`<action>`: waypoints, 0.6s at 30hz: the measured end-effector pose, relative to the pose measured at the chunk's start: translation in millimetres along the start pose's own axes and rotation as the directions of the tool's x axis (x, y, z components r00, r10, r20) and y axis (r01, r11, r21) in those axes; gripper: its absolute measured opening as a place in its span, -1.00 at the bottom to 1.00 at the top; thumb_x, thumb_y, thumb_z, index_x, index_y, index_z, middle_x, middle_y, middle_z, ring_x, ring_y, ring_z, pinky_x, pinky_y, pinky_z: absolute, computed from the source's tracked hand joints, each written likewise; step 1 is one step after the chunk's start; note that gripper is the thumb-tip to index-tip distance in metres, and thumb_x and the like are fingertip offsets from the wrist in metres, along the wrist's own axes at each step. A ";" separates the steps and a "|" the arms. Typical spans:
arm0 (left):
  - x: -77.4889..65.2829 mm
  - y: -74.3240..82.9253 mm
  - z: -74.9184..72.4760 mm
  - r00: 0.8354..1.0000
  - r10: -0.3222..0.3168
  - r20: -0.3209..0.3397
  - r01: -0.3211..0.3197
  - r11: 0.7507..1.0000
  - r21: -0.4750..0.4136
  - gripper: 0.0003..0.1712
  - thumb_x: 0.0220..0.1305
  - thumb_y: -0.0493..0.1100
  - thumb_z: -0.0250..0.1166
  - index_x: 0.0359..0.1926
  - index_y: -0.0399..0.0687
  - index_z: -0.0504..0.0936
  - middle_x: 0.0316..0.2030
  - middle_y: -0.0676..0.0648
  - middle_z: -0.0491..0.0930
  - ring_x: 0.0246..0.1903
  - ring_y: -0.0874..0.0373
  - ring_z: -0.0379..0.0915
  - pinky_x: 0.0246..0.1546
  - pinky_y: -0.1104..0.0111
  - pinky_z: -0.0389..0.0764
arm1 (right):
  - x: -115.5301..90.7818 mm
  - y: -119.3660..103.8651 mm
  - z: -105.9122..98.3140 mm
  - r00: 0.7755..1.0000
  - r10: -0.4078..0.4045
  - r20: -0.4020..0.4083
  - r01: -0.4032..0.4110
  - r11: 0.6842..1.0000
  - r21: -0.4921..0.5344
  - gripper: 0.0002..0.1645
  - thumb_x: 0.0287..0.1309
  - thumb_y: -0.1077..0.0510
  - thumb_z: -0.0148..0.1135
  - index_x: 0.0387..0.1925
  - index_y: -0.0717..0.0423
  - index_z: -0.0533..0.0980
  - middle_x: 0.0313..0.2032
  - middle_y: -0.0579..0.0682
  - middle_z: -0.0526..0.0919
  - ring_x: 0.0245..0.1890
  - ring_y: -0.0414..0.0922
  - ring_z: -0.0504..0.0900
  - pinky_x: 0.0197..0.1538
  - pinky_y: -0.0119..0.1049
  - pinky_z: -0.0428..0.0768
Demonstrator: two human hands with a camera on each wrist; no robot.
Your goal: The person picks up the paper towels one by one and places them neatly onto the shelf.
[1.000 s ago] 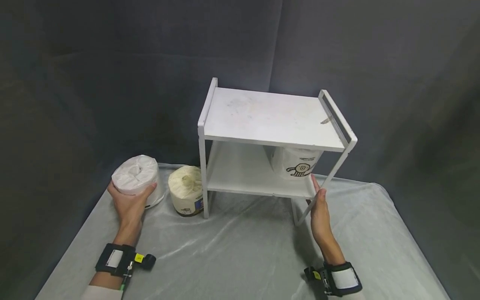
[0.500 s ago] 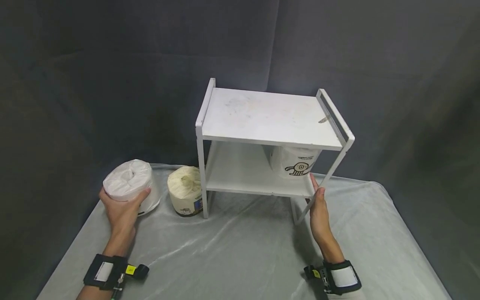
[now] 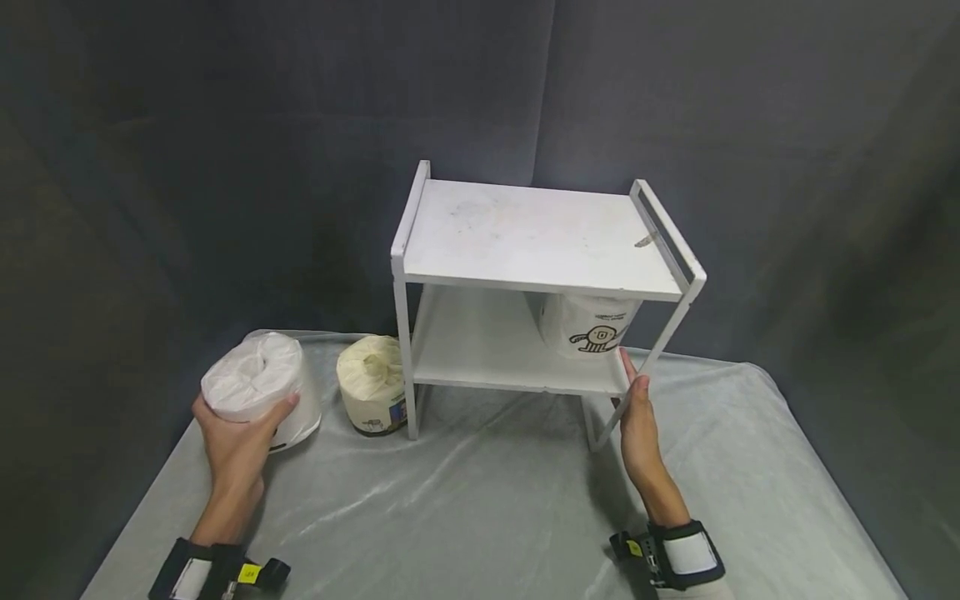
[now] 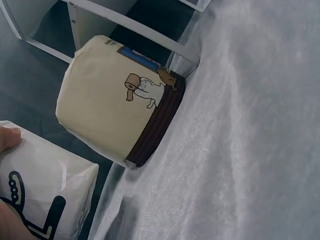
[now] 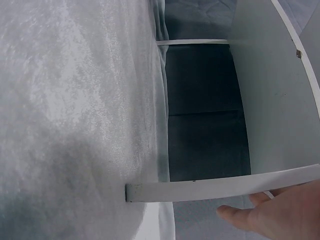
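Observation:
My left hand [image 3: 238,446] grips a white-wrapped toilet roll [image 3: 258,375] from its near side, the thumb on its right. In the left wrist view that toilet roll [image 4: 50,175] shows bold black print at the lower left. To its right a cream-wrapped toilet roll [image 3: 371,383] stands upright beside the shelf's left leg. My right hand [image 3: 640,433] holds the white two-tier shelf [image 3: 540,237] at its right front leg, by the lower board. In the right wrist view the fingers [image 5: 235,216] lie against that leg. Another printed toilet roll [image 3: 592,325] stands on the lower board's right side.
A grey cloth covers the table [image 3: 480,517], and a dark curtain [image 3: 480,92] hangs behind it. The shelf's upper board overhangs the roll on the lower one. Each wrist wears a black camera strap [image 3: 686,557].
My left hand has drawn the white toilet roll toward me and slightly left, away from the cream one. The right hand stays at the shelf leg.

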State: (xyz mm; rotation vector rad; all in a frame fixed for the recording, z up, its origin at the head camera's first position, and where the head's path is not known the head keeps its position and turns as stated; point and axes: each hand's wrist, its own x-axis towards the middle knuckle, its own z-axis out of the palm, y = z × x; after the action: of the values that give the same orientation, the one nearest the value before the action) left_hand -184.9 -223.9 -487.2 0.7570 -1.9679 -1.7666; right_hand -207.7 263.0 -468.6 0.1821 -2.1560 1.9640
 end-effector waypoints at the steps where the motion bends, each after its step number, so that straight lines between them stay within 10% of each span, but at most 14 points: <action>1: -0.6 0.7 -0.9 1.000 -0.005 0.000 0.005 1.000 0.001 0.43 0.11 -0.08 0.67 0.67 0.32 -0.23 0.65 -0.12 -0.05 0.62 -0.09 -0.10 0.63 -0.05 -0.07 | 0.2 0.0 0.0 1.000 0.000 0.001 0.000 1.000 0.001 -0.10 0.63 -0.38 -0.63 0.72 0.04 -0.12 0.70 0.07 -0.12 0.69 0.11 -0.19 0.63 0.26 -0.23; 18: -31.2 4.0 -7.7 0.998 0.064 -0.003 -0.064 0.990 -0.124 0.38 -0.06 -0.36 0.71 0.62 0.27 0.04 0.44 -0.03 0.22 0.43 0.07 0.15 0.50 0.27 0.19 | 0.3 -0.7 -1.2 1.000 0.008 0.004 -0.008 0.999 -0.035 -0.12 0.64 -0.36 -0.66 0.72 0.00 -0.11 0.70 0.08 -0.13 0.68 0.14 -0.16 0.63 0.28 -0.21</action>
State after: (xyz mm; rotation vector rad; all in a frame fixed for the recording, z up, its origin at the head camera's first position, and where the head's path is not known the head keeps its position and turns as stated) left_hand -156.4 -210.2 -480.2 0.6447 -1.8415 -1.8320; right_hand -207.8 264.1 -467.8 0.1724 -2.1949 1.9302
